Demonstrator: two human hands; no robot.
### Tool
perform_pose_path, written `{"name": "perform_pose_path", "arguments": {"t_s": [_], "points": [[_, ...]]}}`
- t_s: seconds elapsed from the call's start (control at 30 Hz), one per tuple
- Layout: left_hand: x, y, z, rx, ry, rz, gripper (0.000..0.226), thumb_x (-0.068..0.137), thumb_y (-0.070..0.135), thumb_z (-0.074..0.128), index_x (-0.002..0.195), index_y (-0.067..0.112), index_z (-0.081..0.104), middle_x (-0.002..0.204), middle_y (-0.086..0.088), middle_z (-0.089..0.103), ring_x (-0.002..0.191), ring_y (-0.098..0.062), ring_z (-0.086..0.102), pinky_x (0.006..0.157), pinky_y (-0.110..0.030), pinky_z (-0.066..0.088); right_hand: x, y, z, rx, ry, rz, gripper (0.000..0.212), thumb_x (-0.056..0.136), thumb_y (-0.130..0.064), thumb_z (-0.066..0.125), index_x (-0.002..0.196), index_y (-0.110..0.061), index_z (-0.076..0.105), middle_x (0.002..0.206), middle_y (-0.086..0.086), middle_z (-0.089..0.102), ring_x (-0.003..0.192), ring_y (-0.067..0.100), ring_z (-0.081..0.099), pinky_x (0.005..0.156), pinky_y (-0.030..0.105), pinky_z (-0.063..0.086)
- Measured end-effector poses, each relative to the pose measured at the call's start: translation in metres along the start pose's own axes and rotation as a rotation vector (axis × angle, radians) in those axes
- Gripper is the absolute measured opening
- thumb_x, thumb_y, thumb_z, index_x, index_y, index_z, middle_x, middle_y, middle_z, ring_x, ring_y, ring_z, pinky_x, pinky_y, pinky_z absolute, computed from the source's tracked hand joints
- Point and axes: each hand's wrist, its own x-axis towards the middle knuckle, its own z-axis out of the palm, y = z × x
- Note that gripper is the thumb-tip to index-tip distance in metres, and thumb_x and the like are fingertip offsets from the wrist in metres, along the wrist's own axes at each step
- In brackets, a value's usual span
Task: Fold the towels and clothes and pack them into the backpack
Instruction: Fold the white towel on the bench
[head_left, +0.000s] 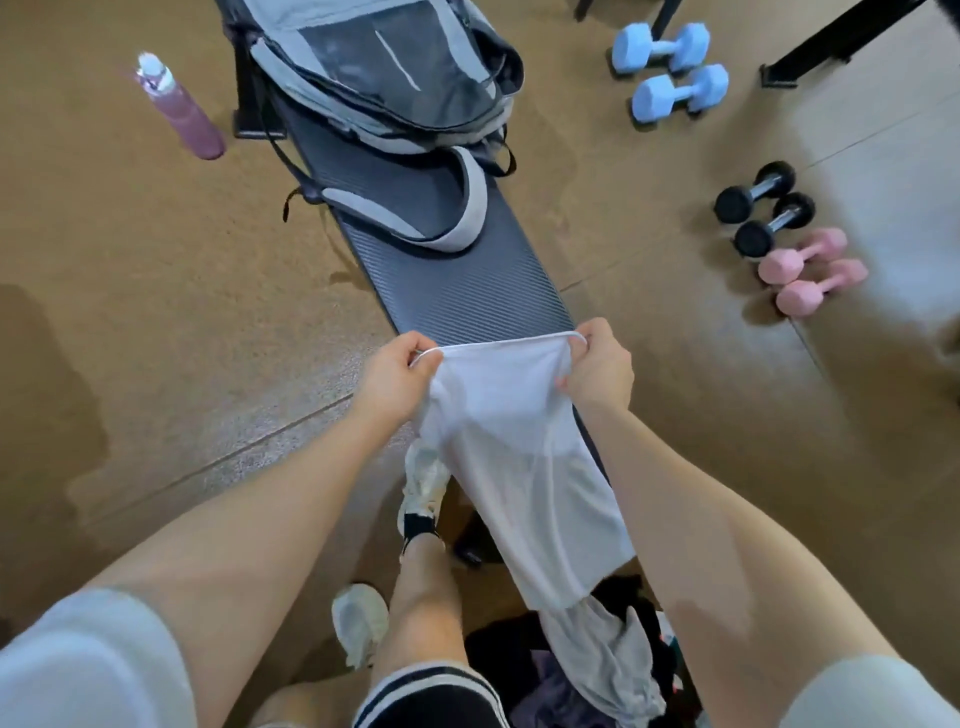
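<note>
White thin mesh-like garment (511, 441) hangs limp between my hands above a ribbed dark bench (467, 280). My left hand (400, 371) and right hand (597, 364) each pinch its corded top edge. Beyond, the grey backpack (384, 78) lies unzipped on the bench.

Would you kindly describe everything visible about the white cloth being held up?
The white cloth is thin and slightly see-through, with a hemmed top edge pulled taut between the left hand and right hand, each pinching an upper corner. It hangs over the near end of the dark ribbed bench, creased, its lower end trailing onto a pile of dark clothes. It is not yet folded.
</note>
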Motion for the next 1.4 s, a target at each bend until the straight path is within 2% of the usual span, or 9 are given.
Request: {"name": "perform_pose_path", "arguments": {"t_s": [0.23,0.37,0.5,0.63,0.77,0.87,1.03,1.23,1.4], "points": [[0.115,-0.023,0.005,0.139,0.045,-0.074,0.009,0.092,0.018,0.051,0.084,0.016,0.054,0.073,-0.001,0.054,0.069,-0.020,0.047,0.053,-0.022,0.033,0.112,-0.035,0.052,-0.213,-0.079,-0.256,0.019,0.099,-0.016,0.037,0.106,-0.006,0.051,0.104,0.011,0.051,0.087,0.032,0.051,0.067,0.033,0.029],[0.161,-0.039,-0.009,0.149,0.149,-0.174,0.015,0.093,0.021,0.051,0.094,0.010,0.061,0.078,-0.003,0.055,0.073,-0.020,0.047,0.061,-0.028,0.031,0.150,-0.056,0.089,-0.128,-0.164,-0.423,0.021,0.095,-0.011,0.045,0.110,-0.005,0.059,0.120,0.014,0.052,0.098,0.034,0.054,0.073,0.035,0.037],[0.186,-0.059,-0.015,0.284,0.039,-0.220,0.027,0.092,0.023,0.054,0.116,0.013,0.054,0.105,-0.011,0.060,0.089,-0.029,0.057,0.074,-0.036,0.045,0.159,-0.060,0.110,-0.201,-0.294,-0.318,0.048,0.095,-0.011,0.043,0.142,-0.017,0.034,0.154,0.004,0.019,0.109,0.028,0.055,0.089,0.040,0.045],[0.196,-0.069,-0.015,0.457,-0.130,-0.203,0.039,0.093,0.025,0.051,0.131,0.014,0.044,0.115,-0.017,0.059,0.097,-0.035,0.058,0.074,-0.038,0.048,0.163,-0.037,0.106,-0.014,-0.201,-0.033,0.042,0.093,-0.018,0.045,0.135,-0.015,0.041,0.142,0.006,0.036,0.110,0.024,0.048,0.082,0.035,0.038],[0.209,-0.060,-0.020,0.478,-0.165,-0.073,0.032,0.093,0.017,0.050,0.125,0.012,0.051,0.119,-0.013,0.058,0.101,-0.032,0.056,0.080,-0.037,0.047,0.180,-0.045,0.104,0.004,-0.148,-0.012,0.022,0.090,-0.012,0.044,0.105,-0.012,0.061,0.117,0.012,0.053,0.090,0.023,0.044,0.069,0.031,0.031],[0.215,-0.043,-0.030,0.531,-0.085,0.119,0.026,0.091,0.018,0.054,0.115,0.007,0.054,0.113,-0.013,0.054,0.097,-0.031,0.056,0.075,-0.041,0.050,0.182,-0.079,0.101,0.027,-0.114,-0.073,0.035,0.091,-0.005,0.039,0.122,-0.011,0.054,0.127,0.011,0.047,0.099,0.028,0.050,0.074,0.031,0.036],[0.248,0.006,-0.051,0.576,0.098,0.484,0.031,0.084,0.020,0.049,0.109,0.002,0.057,0.106,-0.018,0.057,0.094,-0.038,0.057,0.077,-0.044,0.048,0.196,-0.152,0.104,0.247,-0.178,-0.128,0.033,0.089,-0.039,0.044,0.100,-0.009,0.053,0.084,0.004,0.052,0.086,0.025,0.047,0.075,0.038,0.036],[0.334,0.070,-0.057,1.043,0.101,0.684,0.058,0.069,0.016,0.072,0.124,0.011,0.053,0.123,-0.011,0.056,0.110,-0.032,0.053,0.089,-0.041,0.042,0.218,-0.184,0.105,-0.021,-0.248,-0.031,0.047,0.089,-0.033,0.058,0.127,-0.011,0.042,0.129,0.013,0.044,0.113,0.035,0.049,0.091,0.044,0.043],[0.366,0.076,-0.050,1.439,-0.013,0.630,0.059,0.072,0.003,0.061,0.125,0.012,0.038,0.112,-0.006,0.053,0.100,-0.026,0.054,0.093,-0.035,0.035,0.215,-0.183,0.110,-0.071,-0.201,0.069,0.042,0.090,-0.038,0.056,0.119,-0.010,0.043,0.122,0.014,0.050,0.109,0.036,0.052,0.084,0.040,0.040]]}}
